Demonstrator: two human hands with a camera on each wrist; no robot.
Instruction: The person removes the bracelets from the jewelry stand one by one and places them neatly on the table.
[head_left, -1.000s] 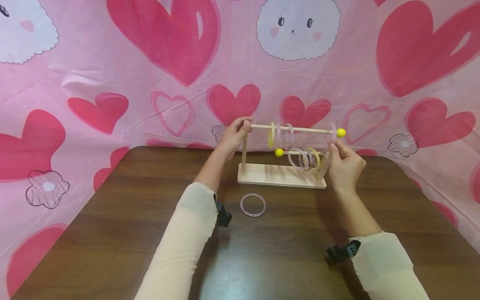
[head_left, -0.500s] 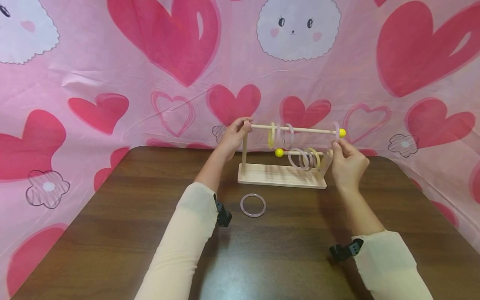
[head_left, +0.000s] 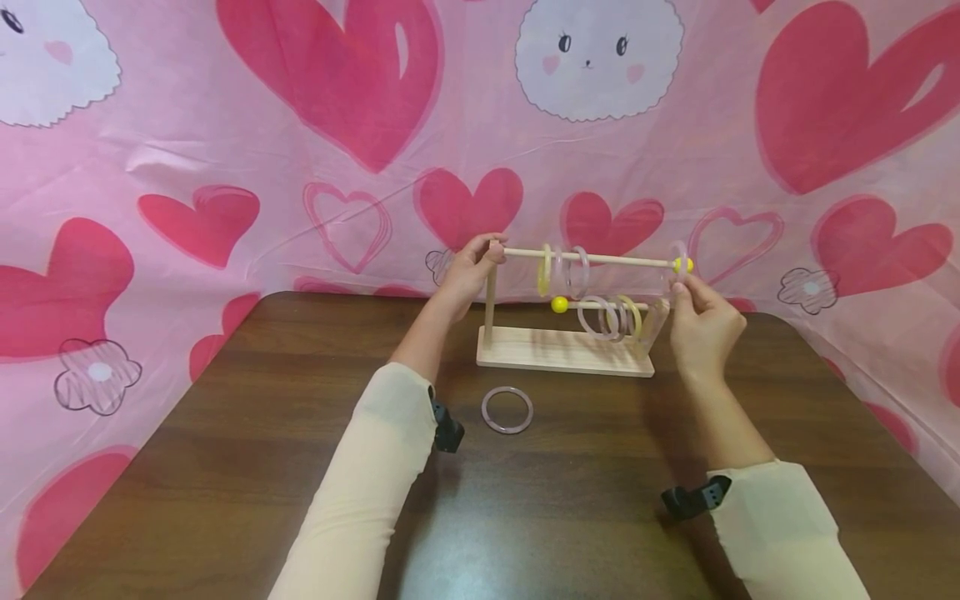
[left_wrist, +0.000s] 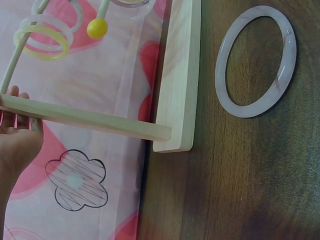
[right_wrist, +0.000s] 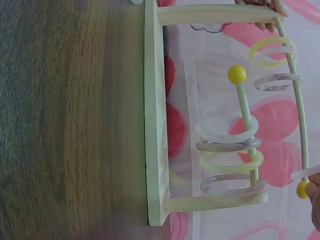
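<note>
A wooden bangle stand has two rods, each ending in a yellow ball. My left hand holds the top of its left post, where the upper rod begins. At that rod's far right end my right hand pinches a pale lilac bangle, which is around the rod's end at the yellow ball. A yellow bangle and pale bangles hang farther left on the upper rod. Several more, including a clear whitish bangle, hang on the lower rod. My right fingertips are partly out of the right wrist view.
One lilac marbled bangle lies flat on the brown wooden table in front of the stand. Behind the table hangs a pink cloth printed with hearts.
My right hand has slid the lilac bangle rightward along the upper rod, from just inside the yellow ball to around it. The left hand and the stand have stayed in place.
</note>
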